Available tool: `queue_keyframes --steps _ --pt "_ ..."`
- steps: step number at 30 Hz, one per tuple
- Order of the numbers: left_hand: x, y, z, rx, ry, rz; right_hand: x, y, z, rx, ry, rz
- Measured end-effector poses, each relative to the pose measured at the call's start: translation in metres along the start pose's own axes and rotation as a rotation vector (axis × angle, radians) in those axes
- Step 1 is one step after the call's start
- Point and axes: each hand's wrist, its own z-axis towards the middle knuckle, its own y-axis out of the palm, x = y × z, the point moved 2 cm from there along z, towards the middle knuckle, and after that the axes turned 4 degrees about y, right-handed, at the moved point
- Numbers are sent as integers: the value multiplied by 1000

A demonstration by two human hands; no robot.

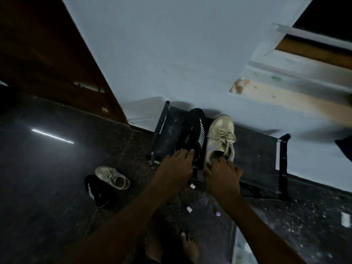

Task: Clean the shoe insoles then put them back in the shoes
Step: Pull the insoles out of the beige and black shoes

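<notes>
**Both hands at two shoes on the shoe rack point(257, 155); no insole in view.**

The beige shoe point(221, 134) and black shoe point(192, 130) sit side by side left of the rack's middle, toes toward the wall point(171, 54). The insoles are presumably still inside. The right hand point(222, 172) has its fingers curled on the beige shoe's heel collar, gripping it. The left hand point(176, 164) lays its fingers over the black shoe's heel opening; grip or mere touch cannot be told. A loose beige shoe point(112, 177) and loose black shoe point(99, 190) lie on the floor point(57, 168) beyond the rack's left end. Step judged: the opening stage, before cleaning. Next move: reach into an opening and lift the insole from the heel.
</notes>
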Motion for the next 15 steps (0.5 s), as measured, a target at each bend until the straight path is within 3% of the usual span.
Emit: queue_keyframes --steps 6,15 --pt "-3 15 33 -103 -1 36 10 14 25 -212 5 36" --pt "-4 9 50 -156 -20 -22 8 17 43 -264 39 133"
